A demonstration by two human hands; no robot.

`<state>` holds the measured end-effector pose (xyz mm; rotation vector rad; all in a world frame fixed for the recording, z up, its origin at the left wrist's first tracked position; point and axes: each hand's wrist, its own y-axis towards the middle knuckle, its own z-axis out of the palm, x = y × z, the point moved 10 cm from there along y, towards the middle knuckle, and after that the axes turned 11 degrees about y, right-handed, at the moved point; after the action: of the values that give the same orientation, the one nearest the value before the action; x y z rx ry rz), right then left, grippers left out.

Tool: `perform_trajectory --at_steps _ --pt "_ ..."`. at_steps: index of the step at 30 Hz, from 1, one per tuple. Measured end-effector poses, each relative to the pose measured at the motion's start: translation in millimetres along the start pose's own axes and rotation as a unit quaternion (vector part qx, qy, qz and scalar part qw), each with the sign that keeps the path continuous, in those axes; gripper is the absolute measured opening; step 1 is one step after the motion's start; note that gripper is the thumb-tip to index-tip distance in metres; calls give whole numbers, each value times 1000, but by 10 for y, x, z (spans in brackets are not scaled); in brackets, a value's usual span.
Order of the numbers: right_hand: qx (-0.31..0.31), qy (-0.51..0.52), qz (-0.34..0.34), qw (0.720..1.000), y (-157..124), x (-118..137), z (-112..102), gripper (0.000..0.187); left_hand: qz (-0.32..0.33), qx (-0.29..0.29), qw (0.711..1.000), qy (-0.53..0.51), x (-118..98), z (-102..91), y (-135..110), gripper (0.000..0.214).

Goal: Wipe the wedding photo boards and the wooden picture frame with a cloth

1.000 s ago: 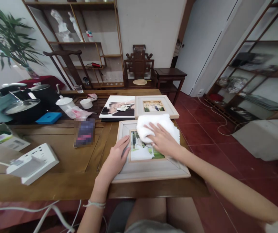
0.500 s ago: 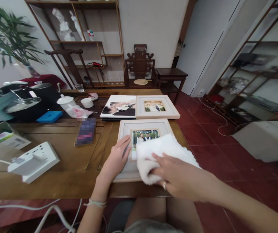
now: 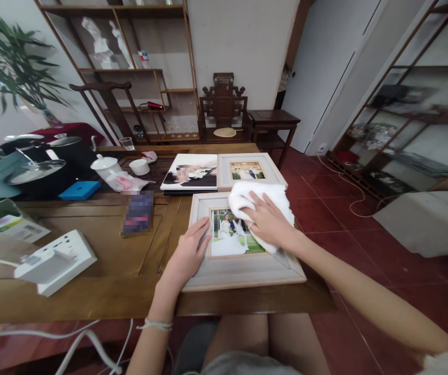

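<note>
A light wooden picture frame (image 3: 243, 276) lies flat near the table's front edge, with a photo (image 3: 227, 242) of two people on a swing in its middle. My left hand (image 3: 188, 250) rests on the frame's left side, its fingers stretched out. Over the frame's upper right part, my right hand (image 3: 265, 221) presses a white towel (image 3: 247, 192), fingers bent into the cloth. The towel covers the photo's upper right corner and part of the right border.
Behind lie a second picture frame (image 3: 281, 177) and a white-edged photo panel (image 3: 169, 179). On the left are a white power strip (image 3: 70, 260), an open box (image 3: 21, 224), a blue box (image 3: 80, 190), a white teapot (image 3: 106, 165) and a dark pot (image 3: 60, 179).
My right hand has moved the towel away from me, from the frame's lower right to its upper right, uncovering more of the photo. My left hand has stayed in place.
</note>
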<state>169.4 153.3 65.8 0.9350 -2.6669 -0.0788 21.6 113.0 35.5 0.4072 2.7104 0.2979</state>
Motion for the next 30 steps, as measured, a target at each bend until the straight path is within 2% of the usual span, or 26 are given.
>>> perform_trajectory --at_steps 3,6,9,12,15,18,21,25,30 --pt "7 -18 -16 1000 233 -75 12 47 1 -2 1000 -3 -3 -4 2 40" --pt "38 -5 -50 998 253 84 95 44 -2 -5 1000 -5 -3 -11 -3 39" --pt "80 29 -88 992 39 369 130 42 -3 -4 1000 -9 -3 1 -5 39" --pt "148 79 -124 978 -315 654 100 39 5 -24 1000 -13 -4 -13 2 38" --pt "208 133 -128 961 -643 839 15 34 16 -41 999 -9 -4 -36 16 38" --pt "228 171 -127 950 -838 966 -49 33 26 -37 999 6 -6 -46 39 42" --pt "216 186 -158 946 -897 1082 -24 33 26 -33 999 16 5 -60 70 47" --pt "164 160 -147 962 -730 950 90 36 34 -30 999 21 10 -50 125 51" --pt "72 80 -74 991 -242 378 91 44 49 -31 998 14 -3 -28 201 54"
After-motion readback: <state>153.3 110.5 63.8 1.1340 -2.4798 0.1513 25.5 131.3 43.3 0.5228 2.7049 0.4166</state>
